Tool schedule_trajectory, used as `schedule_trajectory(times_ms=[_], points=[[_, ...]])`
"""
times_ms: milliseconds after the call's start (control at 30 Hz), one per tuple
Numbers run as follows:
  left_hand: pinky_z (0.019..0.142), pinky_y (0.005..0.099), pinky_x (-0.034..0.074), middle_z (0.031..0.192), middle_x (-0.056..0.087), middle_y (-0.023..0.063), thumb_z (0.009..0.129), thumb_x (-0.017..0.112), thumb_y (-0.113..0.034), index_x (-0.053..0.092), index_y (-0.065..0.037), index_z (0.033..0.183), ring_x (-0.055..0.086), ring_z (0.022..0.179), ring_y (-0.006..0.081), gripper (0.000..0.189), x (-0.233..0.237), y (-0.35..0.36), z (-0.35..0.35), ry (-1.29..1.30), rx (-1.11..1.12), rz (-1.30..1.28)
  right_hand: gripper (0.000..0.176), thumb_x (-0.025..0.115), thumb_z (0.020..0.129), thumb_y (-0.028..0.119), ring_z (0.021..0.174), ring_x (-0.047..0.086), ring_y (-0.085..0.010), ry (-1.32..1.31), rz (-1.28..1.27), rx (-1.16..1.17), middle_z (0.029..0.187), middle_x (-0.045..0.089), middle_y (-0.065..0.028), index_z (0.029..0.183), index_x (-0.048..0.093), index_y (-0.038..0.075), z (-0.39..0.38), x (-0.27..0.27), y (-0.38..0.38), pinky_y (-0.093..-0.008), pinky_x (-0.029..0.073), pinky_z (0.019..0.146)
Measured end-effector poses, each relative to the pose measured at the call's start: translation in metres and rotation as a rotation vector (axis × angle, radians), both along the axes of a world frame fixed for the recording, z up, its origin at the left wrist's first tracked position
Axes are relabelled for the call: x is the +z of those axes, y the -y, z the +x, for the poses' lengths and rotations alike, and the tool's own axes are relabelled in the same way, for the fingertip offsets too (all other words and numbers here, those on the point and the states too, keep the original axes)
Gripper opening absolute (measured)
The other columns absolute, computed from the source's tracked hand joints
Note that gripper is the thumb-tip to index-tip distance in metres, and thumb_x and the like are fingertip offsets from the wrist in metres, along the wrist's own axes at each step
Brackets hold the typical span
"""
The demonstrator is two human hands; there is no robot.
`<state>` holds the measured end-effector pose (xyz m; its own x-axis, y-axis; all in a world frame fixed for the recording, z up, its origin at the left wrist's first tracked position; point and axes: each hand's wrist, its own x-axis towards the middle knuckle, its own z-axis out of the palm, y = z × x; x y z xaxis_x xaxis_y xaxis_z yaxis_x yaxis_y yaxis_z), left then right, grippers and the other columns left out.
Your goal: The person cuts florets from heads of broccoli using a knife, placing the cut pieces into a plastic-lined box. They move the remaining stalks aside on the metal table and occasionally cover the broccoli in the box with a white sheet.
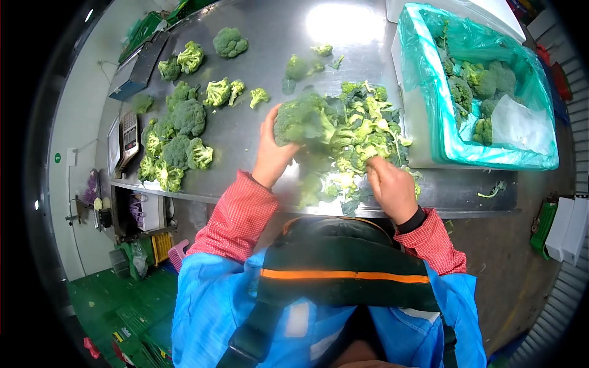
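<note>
My left hand (273,154) is wrapped round a broccoli head (297,119), holding it above the metal table (270,64). My right hand (391,189) is closed at the near side of a pile of broccoli trimmings (368,126); whatever its fingers grip, if anything, cannot be made out. Cut stems and leaves in that pile reach the table's front edge. To the left, several broccoli heads (188,118) lie in a heap, and a few small florets (259,97) are scattered between heap and hands. A blurred patch covers part of the held head.
At the right stands a white foam box lined with a green plastic bag (438,132), with broccoli heads (500,80) and a white sheet (521,126) inside. A scale (129,135) sits at the table's left end. One leaf scrap (492,189) lies near the right front edge.
</note>
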<state>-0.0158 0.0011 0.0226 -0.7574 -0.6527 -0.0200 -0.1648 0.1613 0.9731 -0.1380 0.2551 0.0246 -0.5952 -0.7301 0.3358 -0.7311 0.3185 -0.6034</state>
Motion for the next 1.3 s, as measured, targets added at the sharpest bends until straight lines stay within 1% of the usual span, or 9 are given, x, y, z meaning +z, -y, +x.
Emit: schedule_trajectory(times_ms=[100,233,367,433,567,933,1033,1233,1300], points=[[0.111,0.0399,0.037,0.138,0.045,0.0173,0.068,0.079,-0.015,0.040,-0.010,0.146,0.044,0.132,0.0305,0.087,0.009,-0.005,-0.001,-0.037,0.010,0.162,0.010,0.064,0.088,0.014,0.058,0.063,-0.0276,-0.196,0.117,0.040,0.069,0.059,-0.0103,0.086,0.055,0.010,-0.001,0.004,0.000,-0.0395,0.049,0.050],[0.093,0.0305,0.052,0.131,0.055,0.0064,0.081,0.066,0.006,0.030,-0.009,0.151,0.058,0.114,0.0162,0.080,0.007,-0.004,0.002,0.097,-0.109,-0.122,0.011,0.062,0.089,0.015,0.056,0.063,-0.0264,-0.347,0.192,0.008,0.067,0.057,-0.0093,0.085,0.053,0.011,-0.013,-0.003,0.008,-0.0387,0.049,0.048],[0.105,0.0365,0.042,0.135,0.048,0.0134,0.077,0.071,-0.005,0.037,-0.008,0.147,0.050,0.125,0.0259,0.078,0.014,0.002,0.015,0.067,-0.055,0.048,0.010,0.058,0.092,0.016,0.057,0.064,-0.0257,-0.379,0.389,-0.229,0.066,0.058,-0.0093,0.084,0.053,0.012,-0.026,-0.031,-0.001,-0.0397,0.049,0.047],[0.108,0.0377,0.038,0.135,0.047,0.0141,0.074,0.074,-0.008,0.040,-0.007,0.145,0.048,0.127,0.0284,0.079,0.018,0.011,0.023,0.077,-0.023,-0.102,0.017,0.053,0.098,0.021,0.070,0.064,-0.0419,0.068,0.304,-0.349,0.080,0.067,-0.0207,0.102,0.060,0.006,-0.045,-0.036,-0.019,-0.0500,0.049,0.058],[0.111,0.0380,0.035,0.132,0.046,0.0132,0.067,0.079,-0.009,0.043,-0.006,0.142,0.045,0.128,0.0287,0.083,0.021,0.012,0.033,0.001,-0.053,-0.249,0.021,0.053,0.099,0.025,0.070,0.062,-0.0439,0.381,0.035,-0.193,0.075,0.064,-0.0219,0.101,0.060,0.006,-0.013,-0.008,0.004,-0.0514,0.046,0.060],[0.108,0.0398,0.038,0.133,0.040,0.0158,0.061,0.065,0.005,0.049,-0.010,0.135,0.044,0.127,0.0329,0.077,0.030,-0.007,0.027,-0.095,-0.071,-0.637,0.008,0.063,0.092,0.016,0.067,0.064,-0.0352,0.171,-0.009,0.037,0.078,0.066,-0.0142,0.094,0.061,0.009,0.001,-0.001,0.008,-0.0425,0.049,0.057],[0.107,0.0404,0.039,0.131,0.043,0.0153,0.062,0.068,0.005,0.049,-0.009,0.136,0.044,0.127,0.0316,0.078,0.030,-0.006,0.024,-0.090,-0.079,-0.577,0.007,0.064,0.090,0.015,0.066,0.064,-0.0342,0.144,-0.037,0.085,0.078,0.065,-0.0128,0.094,0.061,0.009,0.003,-0.002,0.008,-0.0413,0.050,0.057],[0.103,0.0356,0.048,0.137,0.053,0.0081,0.075,0.082,-0.009,0.032,-0.005,0.149,0.056,0.122,0.0192,0.090,0.023,-0.007,0.022,-0.120,-0.013,0.231,0.007,0.064,0.090,0.012,0.068,0.065,-0.0350,0.099,-0.054,0.097,0.081,0.066,-0.0139,0.094,0.062,0.007,0.004,0.005,0.004,-0.0405,0.050,0.057],[0.104,0.0364,0.047,0.137,0.053,0.0090,0.075,0.081,-0.007,0.033,-0.005,0.149,0.055,0.123,0.0203,0.089,0.018,-0.004,0.023,-0.133,-0.028,0.200,0.005,0.063,0.090,0.008,0.070,0.065,-0.0366,0.105,-0.048,0.111,0.082,0.067,-0.0165,0.094,0.063,0.005,0.004,0.009,0.002,-0.0394,0.051,0.058]])
